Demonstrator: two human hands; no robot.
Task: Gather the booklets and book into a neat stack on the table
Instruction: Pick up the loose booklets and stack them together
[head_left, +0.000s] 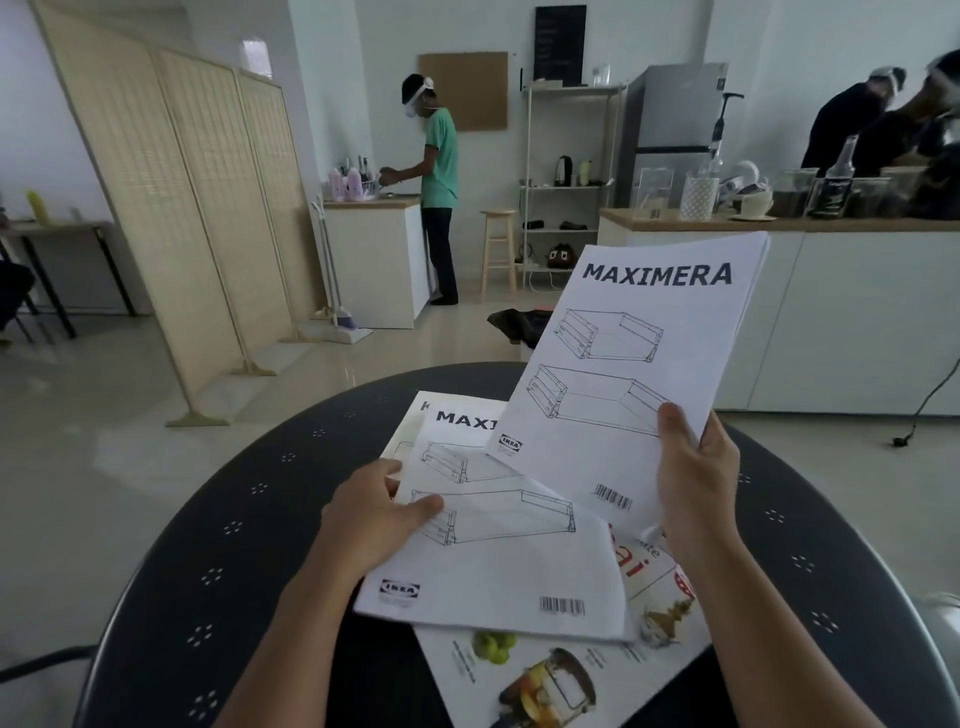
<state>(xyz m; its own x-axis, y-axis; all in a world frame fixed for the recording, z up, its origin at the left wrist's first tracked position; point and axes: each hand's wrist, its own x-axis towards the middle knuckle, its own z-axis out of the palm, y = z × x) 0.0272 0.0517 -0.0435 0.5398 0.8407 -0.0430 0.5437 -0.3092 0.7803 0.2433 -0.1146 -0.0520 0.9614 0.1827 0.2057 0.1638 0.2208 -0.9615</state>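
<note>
My right hand (696, 483) grips the lower right edge of a white MAXIMERA booklet (634, 374) and holds it tilted up above the round dark table (218, 561). My left hand (374, 519) holds the left edge of a second MAXIMERA booklet (493, 566), thumb on top. That booklet lies over a cream booklet (410, 431), of which only the far left corner shows. A colourful food book (550, 680) lies flat under both, nearest to me.
A white counter (831, 322) with bottles and jars stands to the right, with two people behind it. Another person stands at a small cabinet (374, 260) farther back. A folding screen (171, 208) is on the left. A dark cloth (514, 325) lies on the floor.
</note>
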